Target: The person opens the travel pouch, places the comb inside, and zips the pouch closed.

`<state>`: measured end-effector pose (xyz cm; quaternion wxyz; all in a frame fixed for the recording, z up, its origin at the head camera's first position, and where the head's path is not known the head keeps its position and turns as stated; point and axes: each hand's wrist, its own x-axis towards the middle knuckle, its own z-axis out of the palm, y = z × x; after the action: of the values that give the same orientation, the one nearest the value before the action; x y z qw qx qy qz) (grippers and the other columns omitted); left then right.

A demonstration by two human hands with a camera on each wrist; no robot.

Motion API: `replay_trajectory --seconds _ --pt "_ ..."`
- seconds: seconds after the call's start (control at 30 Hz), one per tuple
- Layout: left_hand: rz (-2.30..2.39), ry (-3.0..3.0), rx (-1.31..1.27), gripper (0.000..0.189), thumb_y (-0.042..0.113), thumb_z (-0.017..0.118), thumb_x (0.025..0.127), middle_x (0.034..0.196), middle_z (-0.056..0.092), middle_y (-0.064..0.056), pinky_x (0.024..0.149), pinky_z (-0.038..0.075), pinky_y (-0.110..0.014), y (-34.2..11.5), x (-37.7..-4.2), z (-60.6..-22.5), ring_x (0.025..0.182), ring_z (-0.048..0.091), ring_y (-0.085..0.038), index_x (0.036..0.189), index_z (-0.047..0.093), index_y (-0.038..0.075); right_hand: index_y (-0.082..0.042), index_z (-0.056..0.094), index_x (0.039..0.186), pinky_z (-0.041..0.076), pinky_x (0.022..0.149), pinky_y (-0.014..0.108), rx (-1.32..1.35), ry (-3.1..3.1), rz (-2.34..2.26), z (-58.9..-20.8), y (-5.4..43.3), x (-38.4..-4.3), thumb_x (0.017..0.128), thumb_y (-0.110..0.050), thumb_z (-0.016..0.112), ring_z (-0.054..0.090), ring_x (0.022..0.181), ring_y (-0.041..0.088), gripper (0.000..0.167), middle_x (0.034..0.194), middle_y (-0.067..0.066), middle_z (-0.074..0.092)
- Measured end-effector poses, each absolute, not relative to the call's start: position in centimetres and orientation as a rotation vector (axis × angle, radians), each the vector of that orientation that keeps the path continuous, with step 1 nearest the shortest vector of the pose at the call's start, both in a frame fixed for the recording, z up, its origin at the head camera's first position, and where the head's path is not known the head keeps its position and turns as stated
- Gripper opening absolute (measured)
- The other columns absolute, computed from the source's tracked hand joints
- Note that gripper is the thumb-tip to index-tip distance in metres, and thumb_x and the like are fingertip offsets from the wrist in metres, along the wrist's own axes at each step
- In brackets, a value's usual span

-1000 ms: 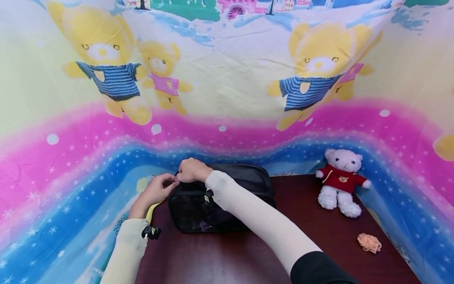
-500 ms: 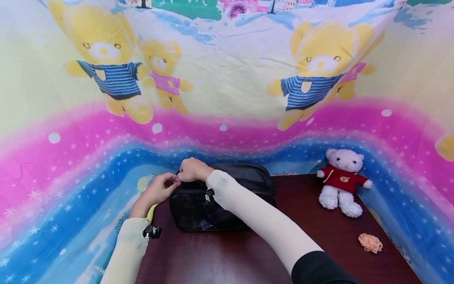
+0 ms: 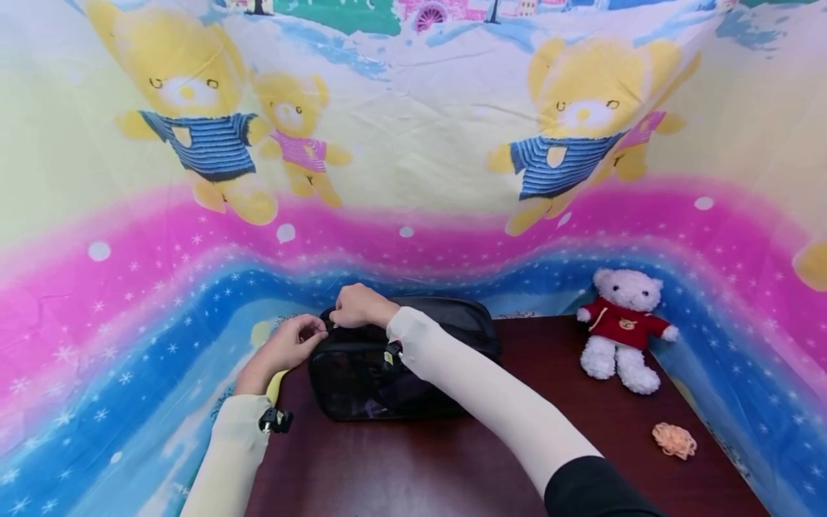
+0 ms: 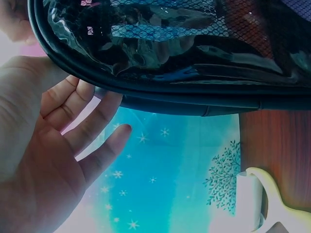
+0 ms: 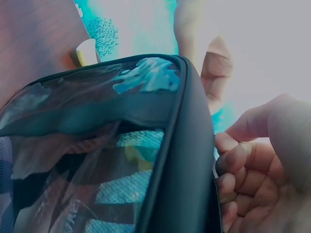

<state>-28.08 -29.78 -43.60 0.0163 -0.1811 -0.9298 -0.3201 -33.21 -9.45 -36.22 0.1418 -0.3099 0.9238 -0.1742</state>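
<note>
A black bag (image 3: 362, 388) with a clear glossy front panel and mesh inside lies at the back of the table. My left hand (image 3: 287, 348) holds its left end; in the left wrist view, fingers of that hand (image 4: 73, 141) reach under the rim and the little finger stands free. At the top edge near the same end, my right hand (image 3: 362, 307) pinches the zipper pull between thumb and forefinger, mostly hidden by the fingertips. The right wrist view shows the curled right hand (image 5: 272, 170) just beyond the bag's dark side wall (image 5: 189, 160).
A white plush bear (image 3: 623, 334) in a red shirt sits at the back right. Nearer lies an orange tangled bundle (image 3: 674, 441). A pale yellow curved handle (image 4: 274, 191) with a white cylinder is beside the left wrist. Printed cloth (image 3: 413, 158) walls the table.
My right hand has slid a little to the right along the bag's top edge, away from the left hand. The left hand and the bag stay nearly in place.
</note>
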Motion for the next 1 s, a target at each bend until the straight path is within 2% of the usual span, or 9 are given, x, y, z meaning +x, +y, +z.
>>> replay_trajectory --seconds 0.1,0.2,0.37,0.53,0.67,1.0 --pt "-0.994 -2.9 -0.569 0.013 0.02 0.06 0.105 0.099 0.067 -0.007 0.073 0.047 -0.03 -29.6 -28.0 -43.5 0.079 0.056 -0.013 0.109 0.067 0.009 -0.019 0.045 0.052 0.028 0.048 0.023 -0.904 2.65 -0.551 -35.9 -8.1 -33.0 0.106 -0.029 0.054 0.023 0.042 0.009 0.056 0.048 -0.006 0.028" --pt "-1.013 -2.909 -0.556 0.012 0.018 0.059 0.105 0.098 0.066 -0.006 0.072 0.047 -0.03 -29.5 -27.9 -43.4 0.078 0.055 -0.014 0.108 0.066 0.009 -0.018 0.046 0.053 0.028 0.048 0.024 -0.916 2.631 -0.605 -35.5 -6.6 -32.7 0.107 -0.027 0.054 0.023 0.043 0.009 0.055 0.049 -0.005 0.031" --pt "-1.016 -2.93 -0.539 0.011 0.018 0.058 0.106 0.098 0.064 -0.006 0.073 0.046 -0.031 -29.3 -27.7 -43.1 0.078 0.055 -0.017 0.109 0.065 0.01 -0.014 0.064 0.064 0.035 0.053 0.024 -0.921 2.617 -0.681 -35.0 -4.1 -32.9 0.107 -0.025 0.053 0.028 0.045 0.009 0.046 0.052 -0.005 0.044" --pt "-1.014 -2.945 -0.538 0.012 0.019 0.057 0.107 0.1 0.063 -0.007 0.075 0.047 -0.034 -29.2 -27.5 -43.1 0.081 0.054 -0.018 0.11 0.064 0.009 -0.011 0.076 0.077 0.039 0.063 0.026 -0.916 2.6 -0.748 -34.9 -1.8 -32.9 0.106 -0.023 0.052 0.032 0.049 0.01 0.04 0.054 -0.005 0.048" --pt "-1.011 -2.937 -0.553 0.013 0.02 0.057 0.107 0.101 0.063 -0.006 0.074 0.047 -0.031 -29.4 -27.5 -43.2 0.081 0.054 -0.016 0.11 0.064 0.009 -0.011 0.075 0.077 0.039 0.065 0.027 -0.92 2.588 -0.791 -34.9 -0.1 -33.0 0.105 -0.023 0.052 0.032 0.052 0.011 0.038 0.056 -0.006 0.046" --pt "-1.008 -2.939 -0.568 0.011 0.016 0.058 0.106 0.102 0.065 -0.007 0.076 0.048 -0.03 -29.2 -27.6 -43.1 0.083 0.056 -0.016 0.111 0.064 0.008 -0.011 0.074 0.078 0.031 0.059 0.027 -0.893 2.537 -0.949 -35.6 5.9 -33.2 0.103 -0.023 0.053 0.026 0.053 0.009 0.034 0.059 -0.007 0.043"
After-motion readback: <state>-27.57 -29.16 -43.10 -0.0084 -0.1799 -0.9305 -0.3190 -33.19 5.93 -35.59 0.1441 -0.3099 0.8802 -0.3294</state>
